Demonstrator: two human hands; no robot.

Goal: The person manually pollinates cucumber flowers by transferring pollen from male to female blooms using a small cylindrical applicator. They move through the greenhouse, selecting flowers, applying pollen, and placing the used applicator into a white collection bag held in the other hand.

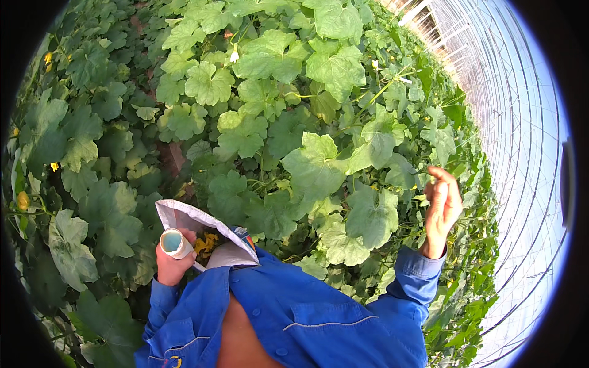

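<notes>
My left hand (pixel 173 268) is wrapped around a small white cup (pixel 184 248), whose open top shows a pale blue inside. Right beside it, against my blue jacket, a white sack (pixel 232 255) hangs with its mouth spread. Yellow flowers (pixel 206 244) lie inside that sack. My right hand (pixel 444 207) is raised at the right among the vine leaves, its fingers bent near the thumb. Whether something thin is pinched at its fingertips cannot be made out. A broad green leaf (pixel 372 214) hangs to the left of this hand.
Dense vines with large lobed leaves (pixel 271 55) surround me. A pale closed flower (pixel 234 54) stands ahead, and yellow blossoms (pixel 54 166) dot the left side. Along the right runs the curved frame of a greenhouse (pixel 520 138) with thin ribs. Brown ground (pixel 171 156) shows between leaves.
</notes>
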